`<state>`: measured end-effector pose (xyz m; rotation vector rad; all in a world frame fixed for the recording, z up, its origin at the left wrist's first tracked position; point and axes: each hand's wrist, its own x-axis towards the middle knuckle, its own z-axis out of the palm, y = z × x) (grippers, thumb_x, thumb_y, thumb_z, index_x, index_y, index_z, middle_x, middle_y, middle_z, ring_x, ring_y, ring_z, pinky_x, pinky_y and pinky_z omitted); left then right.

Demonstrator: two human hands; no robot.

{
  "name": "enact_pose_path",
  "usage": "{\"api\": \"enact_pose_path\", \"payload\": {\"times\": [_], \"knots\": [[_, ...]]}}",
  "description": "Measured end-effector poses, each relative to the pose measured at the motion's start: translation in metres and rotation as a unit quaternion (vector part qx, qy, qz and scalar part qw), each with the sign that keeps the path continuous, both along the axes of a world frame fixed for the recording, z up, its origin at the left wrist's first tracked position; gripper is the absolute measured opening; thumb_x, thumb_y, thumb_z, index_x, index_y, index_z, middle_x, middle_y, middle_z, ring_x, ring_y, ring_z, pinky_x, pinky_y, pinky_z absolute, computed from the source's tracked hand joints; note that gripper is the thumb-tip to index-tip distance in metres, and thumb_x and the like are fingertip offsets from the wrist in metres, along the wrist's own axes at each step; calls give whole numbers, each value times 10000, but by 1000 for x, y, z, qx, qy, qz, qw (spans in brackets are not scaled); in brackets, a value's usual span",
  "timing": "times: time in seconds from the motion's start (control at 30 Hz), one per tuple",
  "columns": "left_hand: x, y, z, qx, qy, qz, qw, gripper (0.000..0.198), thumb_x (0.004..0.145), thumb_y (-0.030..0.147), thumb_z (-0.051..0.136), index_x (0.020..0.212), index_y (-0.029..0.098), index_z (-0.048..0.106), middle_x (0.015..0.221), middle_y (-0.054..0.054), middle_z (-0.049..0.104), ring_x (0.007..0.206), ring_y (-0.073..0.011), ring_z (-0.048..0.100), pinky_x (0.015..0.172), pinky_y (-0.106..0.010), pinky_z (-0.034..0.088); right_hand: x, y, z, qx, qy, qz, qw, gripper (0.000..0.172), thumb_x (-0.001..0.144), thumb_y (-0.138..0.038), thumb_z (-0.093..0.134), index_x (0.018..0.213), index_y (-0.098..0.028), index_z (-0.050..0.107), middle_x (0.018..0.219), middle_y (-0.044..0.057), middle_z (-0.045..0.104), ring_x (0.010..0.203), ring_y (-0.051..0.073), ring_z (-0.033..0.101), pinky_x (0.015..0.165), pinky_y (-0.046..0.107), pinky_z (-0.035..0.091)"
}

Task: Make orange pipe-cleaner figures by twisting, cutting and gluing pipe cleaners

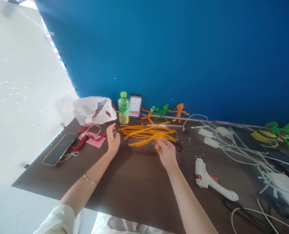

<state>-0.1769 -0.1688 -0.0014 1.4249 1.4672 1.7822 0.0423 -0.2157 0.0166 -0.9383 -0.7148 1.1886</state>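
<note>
A loose pile of orange pipe cleaners (134, 130) lies across the middle of the dark table. My right hand (166, 153) pinches a small orange pipe-cleaner piece (158, 136), wound into a flat rounded shape, at the near right side of the pile. My left hand (113, 139) is just left of the pile, its fingers loosely curved and apart, with nothing in them. Against the blue wall stand a small green figure (164, 112) and an orange figure (179, 112), seemingly of the same fuzzy material. Another small orange figure (147, 114) leans beside them.
A green-capped bottle (123, 109) and a white plastic bag (94, 110) stand behind. At left lie a phone (60, 149), red ribbon (79, 144) and pink paper (95, 140). A white glue gun (207, 178) and tangled white cables (246, 156) lie at right.
</note>
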Motion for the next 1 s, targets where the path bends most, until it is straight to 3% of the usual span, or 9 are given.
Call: {"api": "enact_pose_path", "payload": {"times": [0.17, 0.3, 0.37, 0.5, 0.57, 0.63, 0.73, 0.87, 1.0], "knots": [[16, -20, 14, 14, 106, -143, 984, 292, 831, 234, 429, 1074, 224, 589, 1149, -70, 557, 1118, -197, 464, 995, -374, 320, -4, -3, 2, -5, -17, 13, 1000, 172, 591, -274, 734, 638, -168, 606, 588, -22, 549, 485, 50, 433, 466, 210, 332], [33, -30, 19, -80, 11, -311, 947, 305, 841, 319, 450, 1090, 203, 584, 1095, -90, 606, 1046, -205, 530, 961, -389, 356, -8, -7, 5, -10, -37, 53, 998, 174, 600, -282, 731, 657, -175, 607, 600, -18, 562, 475, 55, 427, 458, 218, 316], [36, -30, 20, -160, -95, -403, 896, 342, 823, 345, 490, 1126, 201, 558, 1167, -105, 567, 1071, -220, 522, 920, -390, 397, -9, -9, 7, -6, -49, 89, 995, 174, 604, -287, 730, 645, -176, 602, 597, -20, 556, 465, 56, 420, 455, 224, 309], [36, -30, 21, -279, -245, -542, 754, 425, 783, 366, 561, 1173, 201, 518, 1187, -129, 546, 1009, -228, 564, 849, -390, 445, -9, -12, 9, -1, -67, 169, 983, 169, 625, -296, 718, 639, -180, 596, 516, -39, 506, 445, 60, 401, 457, 229, 293], [35, -32, 20, -302, -263, -557, 728, 431, 754, 367, 600, 1132, 165, 549, 1046, -132, 614, 849, -190, 616, 791, -370, 471, -8, -13, 8, -8, -80, 192, 978, 166, 637, -303, 709, 650, -178, 601, 497, -42, 494, 451, 65, 402, 463, 230, 292], [36, -34, 18, -311, -250, -553, 731, 384, 707, 345, 654, 1015, 121, 611, 885, -106, 648, 723, -148, 616, 735, -331, 488, -7, -12, 6, -16, -90, 202, 975, 167, 639, -306, 708, 665, -175, 606, 515, -36, 508, 463, 68, 412, 467, 229, 291], [36, -35, 13, -316, -198, -529, 762, 306, 655, 341, 693, 820, 87, 652, 710, -72, 647, 645, -142, 611, 677, -306, 494, -5, -11, 3, -26, -88, 214, 972, 177, 633, -309, 711, 669, -173, 603, 533, -36, 507, 467, 66, 414, 463, 225, 280], [32, -31, 9, -316, -151, -484, 802, 318, 633, 380, 695, 752, 89, 649, 665, -75, 654, 615, -166, 619, 637, -312, 487, -4, -11, 3, -27, -74, 232, 970, 162, 640, -293, 706, 675, -168, 611, 554, -36, 499, 469, 55, 399, 461, 220, 281], [28, -25, 9, -303, -133, -455, 827, 304, 653, 398, 672, 718, 103, 629, 618, -31, 608, 574, -108, 568, 577, -242, 450, -1, -11, 5, -26, -47, 222, 974, 138, 643, -262, 704, 651, -166, 604, 577, -32, 509, 469, 43, 395, 464, 213, 292]]}}
